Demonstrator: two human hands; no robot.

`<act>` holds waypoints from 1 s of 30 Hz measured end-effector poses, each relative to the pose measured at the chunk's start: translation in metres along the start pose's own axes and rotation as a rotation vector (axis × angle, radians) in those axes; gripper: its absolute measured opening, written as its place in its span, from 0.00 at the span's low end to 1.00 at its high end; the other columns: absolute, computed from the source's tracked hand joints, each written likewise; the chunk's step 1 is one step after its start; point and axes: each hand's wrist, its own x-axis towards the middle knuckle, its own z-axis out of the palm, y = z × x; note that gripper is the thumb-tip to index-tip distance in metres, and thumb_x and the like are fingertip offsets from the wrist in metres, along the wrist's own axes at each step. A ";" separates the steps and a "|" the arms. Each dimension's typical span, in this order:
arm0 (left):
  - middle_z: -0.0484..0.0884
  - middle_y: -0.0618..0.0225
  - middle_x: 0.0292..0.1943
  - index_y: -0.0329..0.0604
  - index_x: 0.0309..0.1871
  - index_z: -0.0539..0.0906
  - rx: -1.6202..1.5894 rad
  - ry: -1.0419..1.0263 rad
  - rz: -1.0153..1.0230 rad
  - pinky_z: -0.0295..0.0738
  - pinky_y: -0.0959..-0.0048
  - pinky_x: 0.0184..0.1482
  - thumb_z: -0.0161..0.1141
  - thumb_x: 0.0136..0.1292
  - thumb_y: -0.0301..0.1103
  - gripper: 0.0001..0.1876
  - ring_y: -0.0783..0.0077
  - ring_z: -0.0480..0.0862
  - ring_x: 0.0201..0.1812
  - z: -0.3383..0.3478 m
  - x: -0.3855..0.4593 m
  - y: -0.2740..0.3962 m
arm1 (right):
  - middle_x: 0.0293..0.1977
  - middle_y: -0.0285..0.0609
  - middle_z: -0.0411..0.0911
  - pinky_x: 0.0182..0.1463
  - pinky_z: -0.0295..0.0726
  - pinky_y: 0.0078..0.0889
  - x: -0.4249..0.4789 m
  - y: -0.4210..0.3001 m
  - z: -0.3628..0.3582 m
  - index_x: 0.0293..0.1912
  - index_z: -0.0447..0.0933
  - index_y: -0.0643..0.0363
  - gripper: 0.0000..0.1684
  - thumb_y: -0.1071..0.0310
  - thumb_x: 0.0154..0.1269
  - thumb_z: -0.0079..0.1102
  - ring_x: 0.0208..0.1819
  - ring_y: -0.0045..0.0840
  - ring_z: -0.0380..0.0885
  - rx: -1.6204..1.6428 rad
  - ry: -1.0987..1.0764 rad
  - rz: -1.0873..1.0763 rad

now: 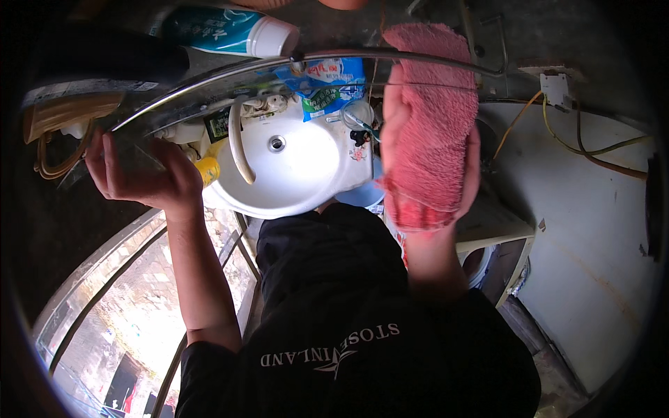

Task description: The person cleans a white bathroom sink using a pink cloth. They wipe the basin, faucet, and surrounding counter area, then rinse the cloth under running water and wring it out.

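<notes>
A pink terry towel [436, 120] lies folded over my right hand [470, 172], whose fingers and edge show along its sides. The towel is beneath the glass shelf [334, 83], and the shelf's metal rail [397, 55] crosses in front of it. At the shelf's left end, my left hand [151, 177] is raised with bent, spread fingers. Its fingertips are close to the rail's end; I cannot tell whether they grip the glass. Below the shelf is a white washbasin [298, 162] with a pale curved faucet spout [240, 141].
A toothpaste tube [225, 31] rests on the shelf. Around the basin are a blue-and-green packet [334, 89], a clear cup [357, 115] and a yellow container [209, 171]. A wall switch box [556, 90] with loose cables is at right. A window [136, 292] is at lower left.
</notes>
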 end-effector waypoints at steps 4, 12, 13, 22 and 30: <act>0.63 0.44 0.71 0.37 0.73 0.61 0.008 0.002 0.010 0.68 0.50 0.75 0.60 0.64 0.20 0.34 0.48 0.71 0.71 0.001 -0.002 -0.004 | 0.69 0.63 0.72 0.72 0.78 0.54 0.000 0.018 -0.012 0.74 0.64 0.68 0.36 0.50 0.81 0.43 0.68 0.52 0.77 -0.007 -0.065 0.146; 0.64 0.45 0.70 0.37 0.72 0.61 0.035 -0.011 0.025 0.69 0.50 0.73 0.61 0.62 0.20 0.35 0.48 0.72 0.70 0.000 0.000 -0.003 | 0.66 0.57 0.75 0.72 0.78 0.51 0.009 0.022 0.008 0.73 0.65 0.65 0.29 0.64 0.78 0.53 0.66 0.42 0.77 -0.255 0.088 -0.033; 0.64 0.45 0.71 0.37 0.72 0.61 0.033 -0.002 0.027 0.70 0.50 0.73 0.61 0.62 0.20 0.35 0.48 0.72 0.70 0.001 0.000 -0.003 | 0.62 0.55 0.79 0.69 0.81 0.50 0.012 0.032 0.012 0.71 0.68 0.64 0.26 0.65 0.80 0.52 0.61 0.40 0.82 -0.285 0.169 -0.014; 0.63 0.46 0.71 0.39 0.73 0.61 -0.007 0.001 -0.004 0.70 0.50 0.74 0.61 0.62 0.17 0.35 0.49 0.72 0.70 0.002 0.000 -0.001 | 0.61 0.48 0.80 0.57 0.84 0.41 -0.003 0.030 0.004 0.71 0.69 0.58 0.24 0.63 0.81 0.53 0.60 0.38 0.81 -0.520 0.243 0.024; 0.69 0.43 0.65 0.36 0.71 0.63 0.006 0.030 0.005 0.74 0.52 0.66 0.57 0.56 0.17 0.36 0.48 0.75 0.64 -0.005 -0.001 -0.003 | 0.50 0.43 0.85 0.52 0.83 0.28 -0.076 -0.058 0.059 0.64 0.78 0.65 0.27 0.78 0.65 0.67 0.47 0.24 0.85 -1.710 0.456 -0.614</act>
